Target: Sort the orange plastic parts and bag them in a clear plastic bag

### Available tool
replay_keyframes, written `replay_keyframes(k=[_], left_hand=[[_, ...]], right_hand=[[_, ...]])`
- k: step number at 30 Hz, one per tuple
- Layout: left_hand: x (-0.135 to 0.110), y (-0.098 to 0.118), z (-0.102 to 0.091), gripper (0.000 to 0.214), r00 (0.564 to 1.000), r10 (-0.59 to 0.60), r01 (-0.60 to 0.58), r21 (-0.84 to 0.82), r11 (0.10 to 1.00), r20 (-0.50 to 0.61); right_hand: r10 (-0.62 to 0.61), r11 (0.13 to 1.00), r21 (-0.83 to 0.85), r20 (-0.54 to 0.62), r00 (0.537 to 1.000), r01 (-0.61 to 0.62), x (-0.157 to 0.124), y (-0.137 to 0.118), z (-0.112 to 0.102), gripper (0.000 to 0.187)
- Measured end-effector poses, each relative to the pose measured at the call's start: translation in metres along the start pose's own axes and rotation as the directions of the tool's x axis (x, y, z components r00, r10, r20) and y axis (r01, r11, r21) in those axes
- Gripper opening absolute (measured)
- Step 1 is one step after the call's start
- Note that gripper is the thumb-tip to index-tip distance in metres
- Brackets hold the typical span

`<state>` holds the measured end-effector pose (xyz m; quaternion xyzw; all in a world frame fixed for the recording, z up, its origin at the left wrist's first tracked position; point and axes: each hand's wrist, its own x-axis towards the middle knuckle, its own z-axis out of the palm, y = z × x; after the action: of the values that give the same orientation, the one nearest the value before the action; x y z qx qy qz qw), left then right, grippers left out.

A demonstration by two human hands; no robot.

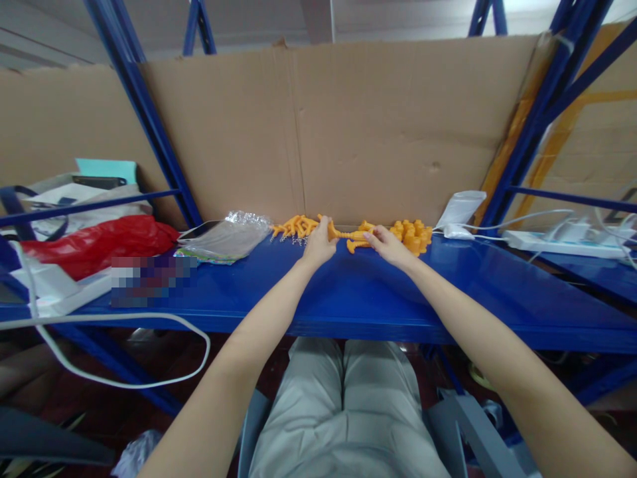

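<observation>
Above the blue shelf (pixel 348 299), both of my hands meet at one orange-yellow plastic piece (pixel 347 234) with a thin shaft. My left hand (pixel 321 244) is closed around its left end. The fingers of my right hand (pixel 389 245) pinch its right end. Just below it lies another orange-yellow piece (pixel 354 246) with a flared end. Left of my left hand is a pile of branching orange-yellow pieces (pixel 294 227) with small metal chains. A cluster of knobbly orange-yellow pieces (pixel 414 236) sits beside my right hand. The finer shapes are too small to tell.
A cardboard sheet (pixel 398 126) stands behind the shelf. To the left are clear plastic bags (pixel 223 236), a red bag (pixel 104 244) and a white power strip (pixel 74 292) with a looping cable. At right are a white packet (pixel 458 211) and another power strip (pixel 562 242).
</observation>
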<state>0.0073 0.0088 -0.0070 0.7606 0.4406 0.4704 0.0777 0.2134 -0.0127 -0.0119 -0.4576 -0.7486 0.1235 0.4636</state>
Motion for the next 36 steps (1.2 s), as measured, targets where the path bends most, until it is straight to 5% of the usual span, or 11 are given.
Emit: replay_keyframes(k=[11,19,24,30,36], left_hand=[[0.002,-0.005,0.0,0.052,1.0,0.011,-0.011,-0.033,0.999,0.005],[0.0,0.002,-0.004,0.05,0.991,-0.106,0.112,-0.08,0.99,0.076],[-0.001,0.003,-0.005,0.049,0.955,-0.219,0.241,-0.095,0.966,0.201],[-0.001,-0.001,-0.009,0.047,0.862,-0.315,0.367,-0.06,0.928,0.396],[-0.001,-0.001,-0.009,0.049,0.851,-0.346,0.405,-0.075,0.911,0.394]], right_hand=[[-0.021,0.971,-0.24,0.022,1.0,0.025,-0.004,-0.009,-0.007,0.023],[0.005,0.932,-0.361,0.067,0.998,0.019,-0.009,-0.02,-0.01,0.024],[-0.059,0.912,-0.398,0.111,0.992,0.099,-0.011,-0.018,-0.009,0.023],[-0.152,0.882,-0.42,0.171,0.973,0.211,-0.014,-0.016,-0.007,0.022],[-0.176,0.88,-0.407,0.198,0.964,0.245,-0.014,-0.018,-0.006,0.022]])
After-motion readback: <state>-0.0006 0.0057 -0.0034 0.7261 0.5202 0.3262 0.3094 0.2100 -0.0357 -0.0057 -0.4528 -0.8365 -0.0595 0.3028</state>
